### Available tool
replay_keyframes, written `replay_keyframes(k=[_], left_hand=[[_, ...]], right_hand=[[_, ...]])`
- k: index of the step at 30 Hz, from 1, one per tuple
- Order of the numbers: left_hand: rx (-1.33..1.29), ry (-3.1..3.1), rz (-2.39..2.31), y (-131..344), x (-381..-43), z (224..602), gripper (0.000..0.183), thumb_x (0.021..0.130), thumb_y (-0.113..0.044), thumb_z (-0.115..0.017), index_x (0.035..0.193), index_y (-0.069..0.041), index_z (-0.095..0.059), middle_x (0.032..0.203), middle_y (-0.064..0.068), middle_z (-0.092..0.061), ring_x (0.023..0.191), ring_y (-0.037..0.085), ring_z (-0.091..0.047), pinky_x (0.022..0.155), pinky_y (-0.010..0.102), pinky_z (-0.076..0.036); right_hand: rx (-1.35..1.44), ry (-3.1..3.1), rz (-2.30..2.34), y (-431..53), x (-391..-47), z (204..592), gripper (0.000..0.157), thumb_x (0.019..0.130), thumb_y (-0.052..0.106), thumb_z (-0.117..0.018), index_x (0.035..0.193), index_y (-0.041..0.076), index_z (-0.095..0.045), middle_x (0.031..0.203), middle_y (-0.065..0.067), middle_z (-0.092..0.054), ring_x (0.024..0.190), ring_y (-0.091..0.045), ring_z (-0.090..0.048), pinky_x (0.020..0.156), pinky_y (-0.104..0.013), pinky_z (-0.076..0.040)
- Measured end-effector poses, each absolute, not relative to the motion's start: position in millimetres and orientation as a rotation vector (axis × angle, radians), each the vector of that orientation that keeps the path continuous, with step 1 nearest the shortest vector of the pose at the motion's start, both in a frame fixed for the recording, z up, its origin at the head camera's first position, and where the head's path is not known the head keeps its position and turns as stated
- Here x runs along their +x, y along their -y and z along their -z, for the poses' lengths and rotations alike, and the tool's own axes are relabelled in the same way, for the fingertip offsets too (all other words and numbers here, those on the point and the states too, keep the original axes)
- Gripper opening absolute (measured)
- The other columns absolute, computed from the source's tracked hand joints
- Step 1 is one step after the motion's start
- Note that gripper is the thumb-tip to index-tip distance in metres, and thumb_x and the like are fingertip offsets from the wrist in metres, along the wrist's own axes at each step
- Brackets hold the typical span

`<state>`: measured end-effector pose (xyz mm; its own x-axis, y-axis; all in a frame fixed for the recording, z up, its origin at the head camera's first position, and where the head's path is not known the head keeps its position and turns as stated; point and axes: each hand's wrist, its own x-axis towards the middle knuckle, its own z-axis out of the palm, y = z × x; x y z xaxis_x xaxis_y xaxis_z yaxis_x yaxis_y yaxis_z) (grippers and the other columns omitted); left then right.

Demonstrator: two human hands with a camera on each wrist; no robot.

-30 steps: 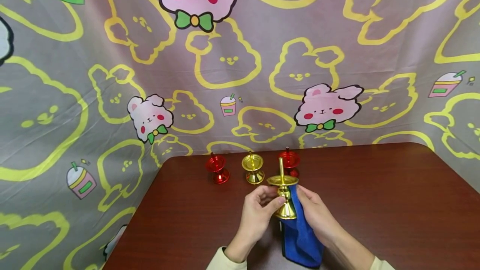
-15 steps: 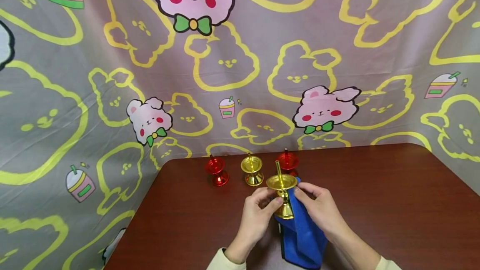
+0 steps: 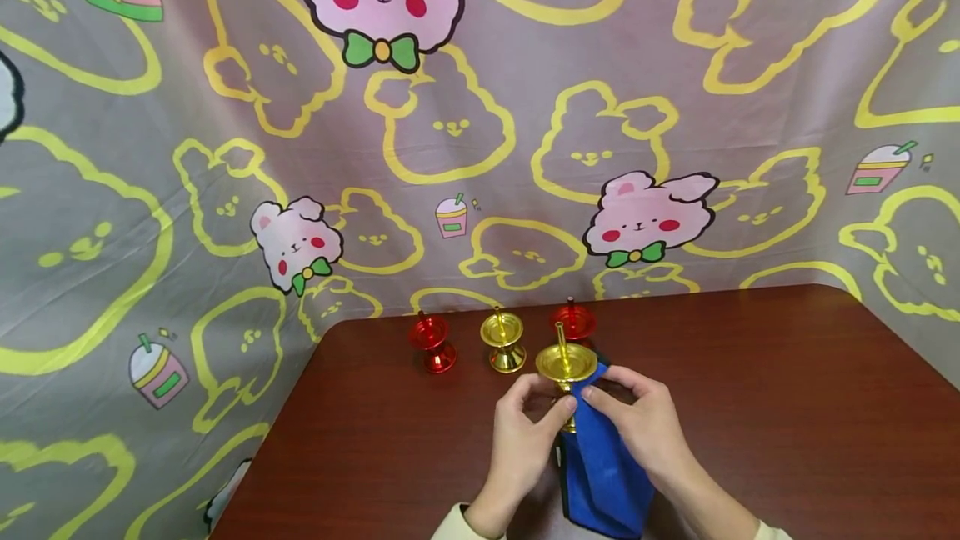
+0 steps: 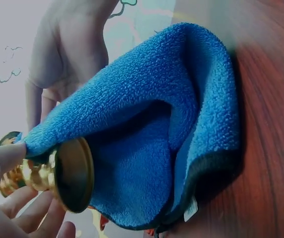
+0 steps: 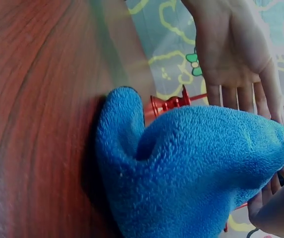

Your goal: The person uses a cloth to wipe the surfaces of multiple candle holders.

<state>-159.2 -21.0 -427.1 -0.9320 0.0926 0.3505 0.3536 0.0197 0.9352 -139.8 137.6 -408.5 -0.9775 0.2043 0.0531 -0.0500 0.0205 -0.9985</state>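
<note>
My left hand (image 3: 522,436) grips the stem of a gold candle holder (image 3: 566,363), which stands upright with its dish and spike on top. A blue towel (image 3: 606,482) with dark edging lies against the holder's right side. My right hand (image 3: 647,427) pinches the towel just below the dish, between thumb and fingers. In the left wrist view, the flared gold base (image 4: 76,174) sticks out beyond the left fingers. The towel (image 4: 146,84) drapes past it, with a small white tag (image 4: 191,210). In the right wrist view, the towel (image 5: 186,158) hides most of the holder.
Behind the hands stand a red candle holder (image 3: 432,344), a gold one (image 3: 503,342) and a second red one (image 3: 573,322), partly covered by the held holder. They stand on a brown wooden table (image 3: 750,390). A cartoon-printed curtain (image 3: 525,132) hangs along its back.
The towel has come across the front of the stem, covering part of the base. My left thumb now touches the towel's edge. The right hand has shifted slightly around the holder.
</note>
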Motion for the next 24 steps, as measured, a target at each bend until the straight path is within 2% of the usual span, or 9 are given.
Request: replay_keyframes(k=[4, 10, 18, 24], left_hand=[[-0.455, 2.074, 2.01, 18.9, -160.0, 426.5, 0.028, 0.081, -0.011, -0.085, 0.099, -0.004, -0.065, 0.092, 0.008, -0.068, 0.078, 0.017, -0.064, 0.071, 0.028, -0.053], [-0.423, 2.081, 2.052, 22.4, -163.8, 424.7, 0.03, 0.077, -0.01, -0.088, 0.096, -0.003, -0.065, 0.086, 0.011, -0.067, 0.074, 0.015, -0.062, 0.066, 0.026, -0.052], [-0.408, 2.071, 2.082, 27.6, -165.9, 425.5, 0.027, 0.076, -0.011, -0.089, 0.093, -0.004, -0.069, 0.083, 0.01, -0.068, 0.076, 0.015, -0.063, 0.067, 0.026, -0.053], [-0.417, 2.061, 2.082, 26.8, -165.2, 427.1, 0.021, 0.077, -0.008, -0.087, 0.092, -0.003, -0.072, 0.084, 0.01, -0.071, 0.073, 0.013, -0.063, 0.067, 0.024, -0.052]], right_hand=[[-0.179, 2.09, -2.1, -136.5, -138.4, 409.1, 0.032, 0.089, 0.006, -0.076, 0.116, -0.007, -0.069, 0.096, -0.013, -0.072, 0.079, -0.016, -0.067, 0.067, -0.027, -0.056], [-0.189, 2.102, -2.152, -135.0, -136.4, 407.2, 0.03, 0.092, 0.006, -0.072, 0.119, -0.006, -0.068, 0.103, -0.015, -0.072, 0.08, -0.019, -0.069, 0.069, -0.028, -0.057], [-0.106, 2.107, -2.221, -134.3, -136.1, 405.3, 0.034, 0.098, 0.01, -0.066, 0.126, -0.007, -0.063, 0.108, -0.015, -0.071, 0.079, -0.019, -0.07, 0.069, -0.03, -0.058], [-0.017, 2.076, -2.338, -138.9, -139.8, 410.1, 0.035, 0.102, 0.009, -0.057, 0.131, -0.01, -0.058, 0.107, -0.016, -0.07, 0.083, -0.018, -0.069, 0.073, -0.03, -0.057]])
